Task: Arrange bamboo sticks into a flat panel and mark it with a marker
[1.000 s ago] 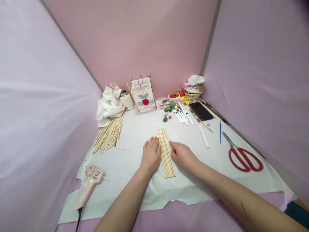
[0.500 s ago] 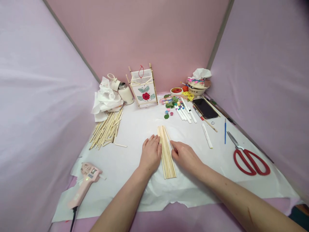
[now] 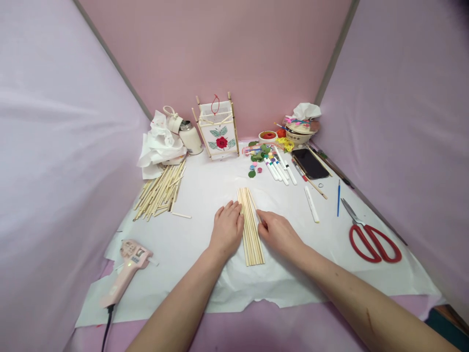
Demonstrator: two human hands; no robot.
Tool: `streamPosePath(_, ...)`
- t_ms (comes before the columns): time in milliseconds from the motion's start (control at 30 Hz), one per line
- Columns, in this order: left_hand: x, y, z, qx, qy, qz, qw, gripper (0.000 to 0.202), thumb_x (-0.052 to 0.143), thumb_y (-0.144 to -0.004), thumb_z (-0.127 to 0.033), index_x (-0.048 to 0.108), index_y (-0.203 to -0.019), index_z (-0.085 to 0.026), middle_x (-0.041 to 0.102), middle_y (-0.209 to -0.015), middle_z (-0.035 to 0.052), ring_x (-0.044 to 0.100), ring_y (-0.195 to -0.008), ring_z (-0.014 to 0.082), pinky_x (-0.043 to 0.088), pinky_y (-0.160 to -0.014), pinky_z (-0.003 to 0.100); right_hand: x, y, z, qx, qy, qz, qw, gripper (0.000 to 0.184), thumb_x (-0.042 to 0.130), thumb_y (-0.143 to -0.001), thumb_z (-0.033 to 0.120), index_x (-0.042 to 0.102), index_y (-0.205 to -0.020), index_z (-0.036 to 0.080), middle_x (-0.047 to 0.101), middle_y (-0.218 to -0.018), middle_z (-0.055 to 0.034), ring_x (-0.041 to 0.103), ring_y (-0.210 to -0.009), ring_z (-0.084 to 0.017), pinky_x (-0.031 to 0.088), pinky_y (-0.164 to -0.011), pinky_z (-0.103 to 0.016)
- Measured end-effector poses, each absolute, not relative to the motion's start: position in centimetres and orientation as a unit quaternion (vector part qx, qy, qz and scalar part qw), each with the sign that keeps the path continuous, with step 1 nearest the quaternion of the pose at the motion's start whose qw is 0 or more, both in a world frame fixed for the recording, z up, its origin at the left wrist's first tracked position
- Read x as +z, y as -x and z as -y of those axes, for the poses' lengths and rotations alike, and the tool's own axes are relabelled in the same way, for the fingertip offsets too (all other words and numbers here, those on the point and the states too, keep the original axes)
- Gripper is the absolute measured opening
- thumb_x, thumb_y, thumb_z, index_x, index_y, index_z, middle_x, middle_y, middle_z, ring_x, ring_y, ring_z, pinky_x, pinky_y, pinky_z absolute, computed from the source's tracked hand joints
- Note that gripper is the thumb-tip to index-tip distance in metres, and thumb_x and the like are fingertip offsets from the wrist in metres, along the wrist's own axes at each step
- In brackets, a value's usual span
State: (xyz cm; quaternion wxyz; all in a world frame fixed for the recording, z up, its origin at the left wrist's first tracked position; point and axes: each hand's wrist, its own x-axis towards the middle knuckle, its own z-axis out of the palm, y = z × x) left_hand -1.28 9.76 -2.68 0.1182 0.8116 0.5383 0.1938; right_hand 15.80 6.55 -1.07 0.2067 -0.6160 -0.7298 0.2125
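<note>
Several thin wooden sticks [image 3: 252, 234] lie side by side in a flat row on the white sheet, pointing away from me. My left hand [image 3: 227, 226] rests along the row's left side, fingers stretched forward and thumb against the edge. On the other side, my right hand [image 3: 277, 231] has its fingers curled, with thumb and forefinger at the outermost stick. That stick's far end leans slightly across the row. Part of it is hidden by the fingers.
A pink glue gun [image 3: 129, 269] and a pile of sticks [image 3: 161, 190] lie left. Behind stands a flower-painted lantern [image 3: 220, 132]. Markers [image 3: 276, 171], a phone [image 3: 310, 164], a blue brush [image 3: 338, 198] and red-handled scissors [image 3: 370, 239] lie right.
The view has shifted slightly. Both hands stay beside the row of sticks, with no clear movement of the sticks.
</note>
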Motion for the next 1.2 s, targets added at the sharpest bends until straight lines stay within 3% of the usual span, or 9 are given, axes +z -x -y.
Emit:
streamPosePath(667,-2.8,1.3,-9.7,0.204,-0.814,-0.533,0.112,0.038,0.034,-0.097,-0.025,0.055,-0.127,-0.015,0.055,-0.136,0.0097,0.042,-0.134,0.0242,0.030,-0.111,0.047,-1.0,-15.8,-6.5,0.222,0.617,0.727,0.205,0.015,0.041,-0.080,0.011,0.053,-0.083,0.019,0.057,-0.074,-0.0018,0.047,-0.064,-0.014,0.032,-0.062,-0.026)
streamPosePath(900,-2.8,1.5,-9.9,0.235,-0.803,-0.535,0.121,0.038,0.035,-0.095,-0.023,0.054,-0.128,-0.014,0.054,-0.137,0.0104,0.042,-0.133,0.0255,0.033,-0.110,0.047,-1.1,-16.9,-6.5,0.209,0.637,0.709,0.221,0.030,0.042,-0.085,0.016,0.059,-0.110,0.019,0.063,-0.084,-0.0044,0.057,-0.075,-0.018,0.039,-0.072,-0.029)
streamPosePath(1200,-2.9,2.0,-10.2,0.408,-0.747,-0.514,0.110,0.032,0.042,-0.089,-0.012,0.060,-0.115,-0.017,0.062,-0.125,0.0081,0.054,-0.121,0.0203,0.041,-0.105,0.043,-1.5,-20.2,-7.5,0.090,0.651,0.725,0.204,0.037,0.040,-0.092,0.018,0.055,-0.126,0.015,0.063,-0.100,-0.0101,0.059,-0.092,-0.024,0.043,-0.079,-0.034)
